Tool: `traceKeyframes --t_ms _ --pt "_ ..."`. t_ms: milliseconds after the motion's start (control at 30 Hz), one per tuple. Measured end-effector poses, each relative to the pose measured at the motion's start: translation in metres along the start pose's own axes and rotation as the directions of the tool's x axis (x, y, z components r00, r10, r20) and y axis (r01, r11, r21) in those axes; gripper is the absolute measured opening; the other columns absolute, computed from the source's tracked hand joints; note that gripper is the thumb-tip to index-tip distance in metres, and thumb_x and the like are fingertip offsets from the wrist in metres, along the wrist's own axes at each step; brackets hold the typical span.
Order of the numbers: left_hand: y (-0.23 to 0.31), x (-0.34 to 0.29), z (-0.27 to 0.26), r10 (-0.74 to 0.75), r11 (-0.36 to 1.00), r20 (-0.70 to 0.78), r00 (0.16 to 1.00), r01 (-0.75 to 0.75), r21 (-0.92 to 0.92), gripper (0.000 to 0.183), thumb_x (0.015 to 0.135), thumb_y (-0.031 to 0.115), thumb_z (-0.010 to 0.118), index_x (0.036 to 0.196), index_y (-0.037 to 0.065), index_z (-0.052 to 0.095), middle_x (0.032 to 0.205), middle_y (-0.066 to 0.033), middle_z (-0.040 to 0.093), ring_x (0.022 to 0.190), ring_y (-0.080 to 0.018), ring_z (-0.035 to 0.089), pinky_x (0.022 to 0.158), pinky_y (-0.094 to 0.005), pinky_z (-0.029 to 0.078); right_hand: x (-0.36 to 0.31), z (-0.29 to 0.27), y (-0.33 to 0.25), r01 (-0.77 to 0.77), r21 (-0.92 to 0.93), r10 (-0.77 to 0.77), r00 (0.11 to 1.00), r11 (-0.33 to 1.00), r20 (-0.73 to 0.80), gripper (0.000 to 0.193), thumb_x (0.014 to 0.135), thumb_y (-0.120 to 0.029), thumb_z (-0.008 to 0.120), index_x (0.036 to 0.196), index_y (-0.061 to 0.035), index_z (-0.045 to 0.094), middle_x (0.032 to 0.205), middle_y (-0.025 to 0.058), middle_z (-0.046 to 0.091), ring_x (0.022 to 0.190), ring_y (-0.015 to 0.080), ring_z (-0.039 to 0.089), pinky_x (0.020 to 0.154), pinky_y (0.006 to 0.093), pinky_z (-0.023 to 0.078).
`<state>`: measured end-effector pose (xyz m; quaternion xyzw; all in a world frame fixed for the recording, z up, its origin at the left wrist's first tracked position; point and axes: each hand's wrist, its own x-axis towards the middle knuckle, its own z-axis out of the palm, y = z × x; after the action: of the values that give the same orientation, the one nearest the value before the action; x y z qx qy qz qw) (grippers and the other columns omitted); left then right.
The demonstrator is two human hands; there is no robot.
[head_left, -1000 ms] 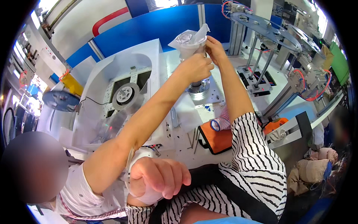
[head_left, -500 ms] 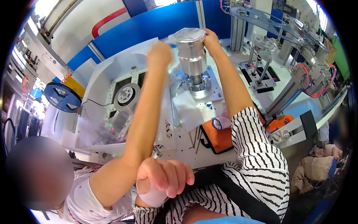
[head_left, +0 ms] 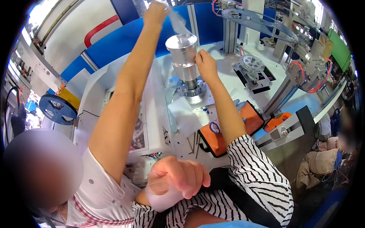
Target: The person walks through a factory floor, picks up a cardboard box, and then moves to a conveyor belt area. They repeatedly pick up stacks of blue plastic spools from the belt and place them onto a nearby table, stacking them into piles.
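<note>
A stepped, shiny metal cylinder (head_left: pixel 183 53) stands upright on a round base. Against its right side rests my right hand (head_left: pixel 207 64), fingers bent and closed; whatever they pinch, if anything, is hidden. Low in the middle, well away from the cylinder, my left hand (head_left: pixel 178 176) is curled shut. A translucent whitish band (head_left: pixel 164 198) circles its wrist; the inside of the fingers does not show. From the left, a co-worker's arm reaches up, and that person's hand (head_left: pixel 156 13) grips a crumpled clear plastic sheet (head_left: pixel 178 22) above the cylinder.
A white sheet (head_left: pixel 185 116), several hex keys (head_left: pixel 196 143) and an orange pouch (head_left: pixel 213 141) lie before the cylinder. A white machine housing (head_left: pixel 155 129) stands left, with a blue reel (head_left: pixel 57 109) beyond. At right are a fixture (head_left: pixel 253 70) and an orange-handled tool (head_left: pixel 277 121).
The co-worker's hand has risen, lifting the plastic sheet off the cylinder's top, which is now bare. My right hand has slid down from the rim to the side. My left hand remains curled.
</note>
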<state>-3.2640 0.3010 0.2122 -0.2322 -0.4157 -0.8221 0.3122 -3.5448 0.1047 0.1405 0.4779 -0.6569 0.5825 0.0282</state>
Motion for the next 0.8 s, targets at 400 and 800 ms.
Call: traceKeyframes --t_ms 400,800 --pt "-0.008 0.029 0.003 -0.136 0.955 -0.048 0.990 0.143 0.259 0.017 0.095 0.012 0.038 0.087 0.004 0.050 0.071 -0.0078 0.059 0.065 -0.0213 0.055 0.075 -0.0417 0.046 0.051 -0.003 0.131 -0.432 0.707 0.765 0.598 0.560 -0.241 0.022 0.084 -0.019 0.061 0.078 0.0001 0.053 0.062 0.0066 0.049 0.040 0.0156 0.043 0.035 0.0313 0.036" --pt "-0.008 0.058 -0.006 -0.046 0.975 -0.164 0.985 0.080 0.206 0.018 0.095 0.018 0.043 0.088 0.003 0.049 0.072 -0.0075 0.053 0.070 -0.0168 0.051 0.082 -0.0357 0.043 -0.050 -0.035 0.100 -0.381 0.208 0.421 0.885 0.901 -0.200 0.030 0.076 -0.003 0.050 0.103 -0.0081 0.061 0.096 0.0190 0.061 0.087 0.0241 0.059 0.078 0.0357 0.045"
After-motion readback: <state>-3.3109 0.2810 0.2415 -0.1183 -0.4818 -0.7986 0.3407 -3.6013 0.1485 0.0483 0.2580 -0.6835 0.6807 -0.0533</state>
